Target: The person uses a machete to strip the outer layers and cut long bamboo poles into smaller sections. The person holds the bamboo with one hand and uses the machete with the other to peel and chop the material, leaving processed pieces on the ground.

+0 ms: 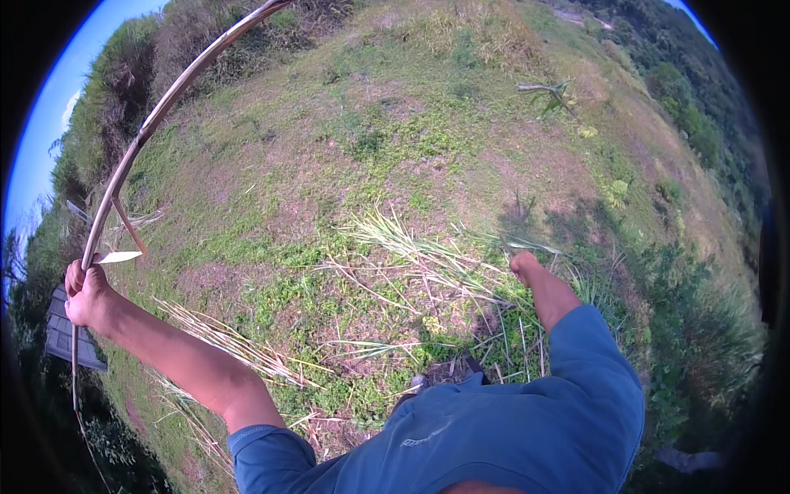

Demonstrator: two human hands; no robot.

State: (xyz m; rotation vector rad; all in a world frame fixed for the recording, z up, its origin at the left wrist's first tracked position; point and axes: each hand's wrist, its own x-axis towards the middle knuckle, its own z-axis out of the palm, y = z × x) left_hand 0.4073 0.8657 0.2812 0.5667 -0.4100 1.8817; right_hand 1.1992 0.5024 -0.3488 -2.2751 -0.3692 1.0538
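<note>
My left hand [88, 296], raised at the far left, is closed around a long, brown, bent stalk [169, 103]. The stalk arches up past the top of the head view, and its thin tail hangs below the fist. A pale, pointed, blade-like piece [121, 257] sticks out beside that fist; whether it is a knife or a strip of leaf I cannot tell. Off to the right, my right hand [523, 265] is closed low in front of me. By its fingers shows a narrow greenish-white strip [533, 245]. What this hand holds is too small to make out.
Cut stalks lie in a pile [420, 255] ahead of me and in another bundle [239, 342] at left. Farther off on the right is a leafy cut top [550, 95]. Bushes [119, 90] border the grassy slope on the left, with a grey roof [70, 329] below.
</note>
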